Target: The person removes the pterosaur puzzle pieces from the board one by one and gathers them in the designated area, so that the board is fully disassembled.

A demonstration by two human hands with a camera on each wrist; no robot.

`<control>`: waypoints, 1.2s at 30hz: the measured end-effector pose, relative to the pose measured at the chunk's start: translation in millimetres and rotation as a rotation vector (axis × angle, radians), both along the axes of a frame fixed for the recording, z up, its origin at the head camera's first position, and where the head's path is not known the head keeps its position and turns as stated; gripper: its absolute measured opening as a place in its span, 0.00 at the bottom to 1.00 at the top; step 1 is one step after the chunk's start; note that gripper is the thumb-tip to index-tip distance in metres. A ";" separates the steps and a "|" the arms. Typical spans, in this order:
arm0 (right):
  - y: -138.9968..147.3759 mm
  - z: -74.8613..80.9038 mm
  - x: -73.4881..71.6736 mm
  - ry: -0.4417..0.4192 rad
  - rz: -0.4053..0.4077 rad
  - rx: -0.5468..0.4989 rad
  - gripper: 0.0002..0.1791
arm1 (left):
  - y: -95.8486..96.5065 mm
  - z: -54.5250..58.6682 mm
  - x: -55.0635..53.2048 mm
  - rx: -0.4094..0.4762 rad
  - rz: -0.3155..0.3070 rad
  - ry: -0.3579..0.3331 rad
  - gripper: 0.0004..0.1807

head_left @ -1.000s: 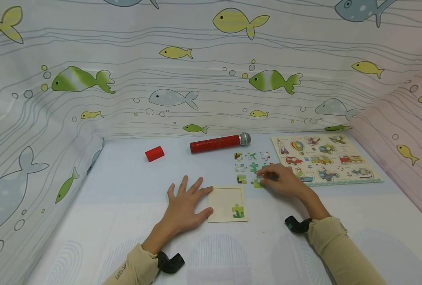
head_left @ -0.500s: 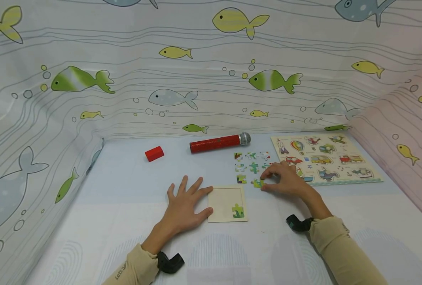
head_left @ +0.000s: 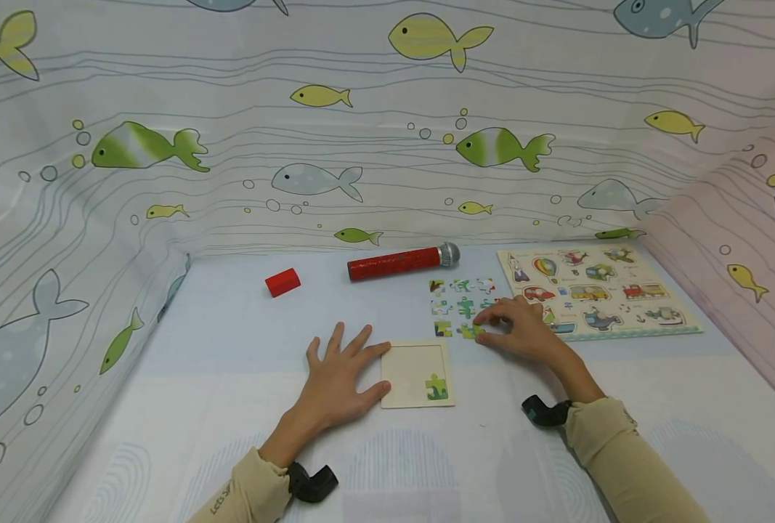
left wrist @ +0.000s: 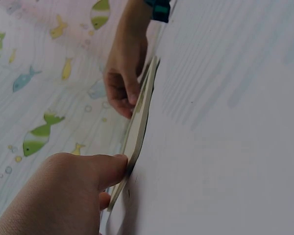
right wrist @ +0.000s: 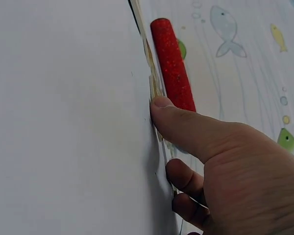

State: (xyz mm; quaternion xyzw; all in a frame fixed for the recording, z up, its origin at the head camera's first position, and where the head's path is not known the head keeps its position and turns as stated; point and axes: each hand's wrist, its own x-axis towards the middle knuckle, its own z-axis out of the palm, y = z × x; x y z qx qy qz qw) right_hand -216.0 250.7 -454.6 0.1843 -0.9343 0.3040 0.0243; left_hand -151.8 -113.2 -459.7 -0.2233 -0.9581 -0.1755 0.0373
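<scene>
In the head view my left hand point(head_left: 340, 378) lies with its fingers spread, thumb and index finger touching the left edge of a square wooden puzzle tray point(head_left: 403, 374). One green puzzle piece point(head_left: 436, 387) sits in the tray's lower right corner. Beyond the tray, my right hand point(head_left: 521, 330) pinches a green-and-yellow puzzle piece point(head_left: 468, 330) by its right side, between thumb and index finger. That piece is in the front row of the loose pieces; my fingers partly cover it. Seen from the right wrist, the thumb point(right wrist: 169, 110) presses the edge of a thin piece.
Several loose puzzle pieces point(head_left: 460, 286) lie in rows behind the tray. A larger picture board point(head_left: 612, 287) with vehicles is to the right. A red microphone point(head_left: 396, 264) and a red block point(head_left: 283, 282) lie at the back, before a fish-patterned cloth wall point(head_left: 387, 211).
The right thumb has come onto the green-and-yellow piece, which has shifted slightly left and away with the hand. My left hand and the tray have stayed put.
</scene>
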 end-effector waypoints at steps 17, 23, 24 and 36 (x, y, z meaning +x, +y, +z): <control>-2.4 -0.8 -0.5 -0.001 -0.022 -0.032 0.15 | 0.0 -1.7 -0.3 0.011 0.001 0.005 0.33; -6.0 4.7 2.0 0.001 0.009 -0.069 0.16 | -0.4 -0.1 -0.3 0.001 0.000 0.001 0.34; -7.7 6.5 2.9 -0.001 0.023 -0.074 0.16 | -0.4 0.4 -0.1 0.001 -0.001 0.003 0.34; -39.5 18.0 17.6 -0.103 0.267 -0.113 0.16 | -0.7 -1.9 -1.4 0.001 0.000 -0.002 0.34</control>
